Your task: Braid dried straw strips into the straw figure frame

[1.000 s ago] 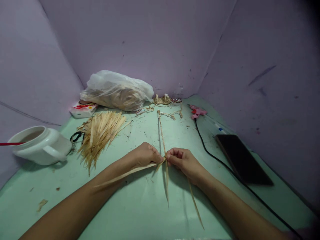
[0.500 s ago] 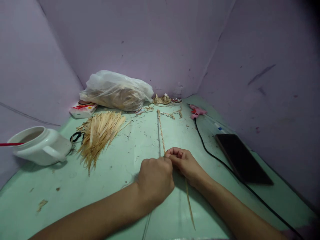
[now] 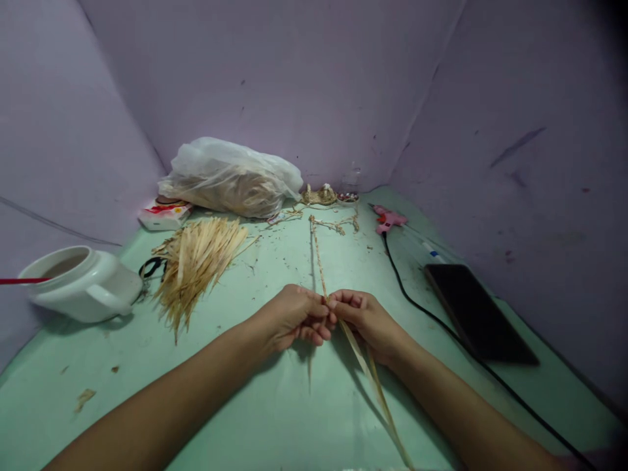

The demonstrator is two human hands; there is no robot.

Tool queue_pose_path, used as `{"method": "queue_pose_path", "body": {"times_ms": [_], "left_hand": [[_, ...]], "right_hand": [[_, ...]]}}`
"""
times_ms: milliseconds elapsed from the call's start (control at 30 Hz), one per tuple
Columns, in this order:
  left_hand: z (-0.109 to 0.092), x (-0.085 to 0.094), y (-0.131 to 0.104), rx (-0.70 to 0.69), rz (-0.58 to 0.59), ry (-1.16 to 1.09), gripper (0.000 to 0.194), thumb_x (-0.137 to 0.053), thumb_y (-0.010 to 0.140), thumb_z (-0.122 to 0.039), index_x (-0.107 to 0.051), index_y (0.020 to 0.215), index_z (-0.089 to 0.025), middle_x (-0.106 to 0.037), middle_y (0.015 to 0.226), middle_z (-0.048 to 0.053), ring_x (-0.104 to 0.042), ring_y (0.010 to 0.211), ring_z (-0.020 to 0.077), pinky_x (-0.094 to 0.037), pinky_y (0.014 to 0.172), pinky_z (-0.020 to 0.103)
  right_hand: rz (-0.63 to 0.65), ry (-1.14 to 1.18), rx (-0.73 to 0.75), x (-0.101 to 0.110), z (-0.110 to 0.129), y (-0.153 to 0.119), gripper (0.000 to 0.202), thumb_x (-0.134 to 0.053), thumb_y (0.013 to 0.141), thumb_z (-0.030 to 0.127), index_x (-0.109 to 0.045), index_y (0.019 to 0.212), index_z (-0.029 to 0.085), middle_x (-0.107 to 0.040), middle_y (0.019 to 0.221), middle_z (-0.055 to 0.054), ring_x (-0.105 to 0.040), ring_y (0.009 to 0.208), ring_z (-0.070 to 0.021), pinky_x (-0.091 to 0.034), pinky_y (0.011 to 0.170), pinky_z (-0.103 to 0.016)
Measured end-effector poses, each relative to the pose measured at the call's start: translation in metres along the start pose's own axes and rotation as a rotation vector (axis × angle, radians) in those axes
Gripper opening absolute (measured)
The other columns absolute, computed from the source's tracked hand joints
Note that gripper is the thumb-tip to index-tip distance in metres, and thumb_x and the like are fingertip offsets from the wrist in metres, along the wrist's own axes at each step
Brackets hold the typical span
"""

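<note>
Straw-coloured braid (image 3: 320, 265) stretches at frame centre; left hand (image 3: 296, 315) and right hand (image 3: 367, 320) both pinch its lower end, probably for tension. Loose strips (image 3: 381, 396) trail toward lower right, likely avoiding tangle.

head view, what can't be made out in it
All in the head view:
Near end of the thin tan braided cord: hidden by the left hand and right hand.
Contents of the crumpled cloudy white plastic bag: blurred by its film.
Inside bottom of the white glossy handled jug: hidden by its wall.
Outer end of the thin red stick: cut off by the left edge.
</note>
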State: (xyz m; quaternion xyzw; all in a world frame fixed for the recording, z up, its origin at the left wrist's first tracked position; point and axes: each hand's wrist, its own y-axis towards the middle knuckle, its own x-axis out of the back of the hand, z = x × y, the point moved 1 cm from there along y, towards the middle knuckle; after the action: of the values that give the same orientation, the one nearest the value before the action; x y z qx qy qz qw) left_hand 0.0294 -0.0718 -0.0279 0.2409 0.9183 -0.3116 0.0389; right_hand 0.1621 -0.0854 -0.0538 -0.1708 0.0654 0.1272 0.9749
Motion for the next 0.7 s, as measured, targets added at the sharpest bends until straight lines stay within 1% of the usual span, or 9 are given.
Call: {"method": "queue_pose_path", "body": {"times_ms": [33,100,167,233,367,500,567,633,700], "left_hand": [[0.002,-0.001,0.001,0.001,-0.003,0.032,0.007,-0.051,0.061,-0.013,-0.056,0.063,-0.007,-0.054,0.053,0.003,-0.048,0.04,0.0071,-0.038,0.038,0.018],[0.003,0.001,0.003,-0.016,-0.069,0.134,0.007,-0.051,0.061,-0.014,-0.055,0.059,-0.008,-0.049,0.044,0.0,-0.043,0.035,0.0064,-0.033,0.034,0.017],[0.003,0.003,0.004,-0.04,-0.146,0.238,0.007,-0.052,0.06,-0.015,-0.055,0.056,-0.01,-0.045,0.04,-0.002,-0.039,0.032,0.0059,-0.028,0.031,0.017],[0.001,0.004,0.004,-0.043,-0.193,0.302,0.006,-0.052,0.058,-0.015,-0.053,0.054,-0.011,-0.042,0.037,-0.003,-0.034,0.03,0.0054,-0.023,0.03,0.018],[0.002,0.003,0.006,-0.107,-0.241,0.32,0.007,-0.051,0.054,-0.012,-0.05,0.047,-0.012,-0.034,0.033,-0.006,-0.025,0.032,0.0029,-0.016,0.035,0.019],[0.015,0.004,0.014,-0.207,-0.291,0.311,0.007,-0.053,0.054,-0.015,-0.05,0.047,-0.012,-0.034,0.038,-0.006,-0.026,0.039,0.0038,-0.017,0.039,0.02],[0.022,0.005,0.017,-0.245,-0.32,0.329,0.008,-0.052,0.055,-0.018,-0.052,0.049,-0.012,-0.035,0.04,-0.005,-0.027,0.041,0.0043,-0.017,0.04,0.02],[0.026,0.005,0.018,-0.27,-0.329,0.34,0.009,-0.052,0.055,-0.019,-0.053,0.05,-0.012,-0.036,0.041,-0.005,-0.026,0.042,0.0045,-0.017,0.041,0.021],[0.026,0.003,0.017,-0.265,-0.328,0.325,0.008,-0.051,0.054,-0.017,-0.053,0.049,-0.012,-0.034,0.04,-0.005,-0.026,0.041,0.0044,-0.016,0.04,0.021]], "right_hand": [[0.001,-0.014,0.023,0.0,0.0,0.001,0.018,-0.06,0.066,0.03,-0.052,0.064,0.014,-0.054,0.054,0.001,-0.047,0.047,-0.0075,-0.032,0.046,-0.021],[0.01,-0.079,0.072,0.001,0.0,0.002,0.016,-0.059,0.066,0.028,-0.052,0.064,0.014,-0.055,0.056,0.0,-0.049,0.05,-0.0081,-0.035,0.05,-0.021],[0.028,-0.164,0.125,0.003,0.0,0.003,0.013,-0.059,0.067,0.026,-0.053,0.066,0.014,-0.056,0.058,0.0,-0.049,0.053,-0.0084,-0.036,0.053,-0.021],[0.049,-0.245,0.173,0.005,0.0,0.003,0.01,-0.057,0.068,0.024,-0.053,0.071,0.015,-0.057,0.061,0.0,-0.051,0.056,-0.0092,-0.037,0.054,-0.022],[0.03,-0.463,0.278,0.008,0.0,-0.001,0.009,-0.052,0.073,0.022,-0.056,0.077,0.016,-0.059,0.069,-0.002,-0.052,0.062,-0.0113,-0.037,0.056,-0.022],[-0.046,-0.7,0.371,0.009,0.002,-0.008,0.013,-0.049,0.074,0.023,-0.06,0.077,0.018,-0.061,0.067,-0.002,-0.05,0.059,-0.0114,-0.035,0.052,-0.023],[-0.116,-0.776,0.375,0.009,0.003,-0.01,0.013,-0.05,0.073,0.024,-0.062,0.073,0.018,-0.06,0.062,-0.001,-0.047,0.053,-0.0107,-0.032,0.049,-0.023],[-0.174,-0.81,0.336,0.008,0.005,-0.012,0.013,-0.053,0.071,0.026,-0.062,0.068,0.018,-0.059,0.057,-0.001,-0.044,0.049,-0.0101,-0.03,0.047,-0.023],[-0.18,-0.795,0.267,0.007,0.007,-0.015,0.013,-0.053,0.069,0.026,-0.062,0.064,0.017,-0.057,0.055,-0.002,-0.043,0.047,-0.0098,-0.029,0.044,-0.022]]}}
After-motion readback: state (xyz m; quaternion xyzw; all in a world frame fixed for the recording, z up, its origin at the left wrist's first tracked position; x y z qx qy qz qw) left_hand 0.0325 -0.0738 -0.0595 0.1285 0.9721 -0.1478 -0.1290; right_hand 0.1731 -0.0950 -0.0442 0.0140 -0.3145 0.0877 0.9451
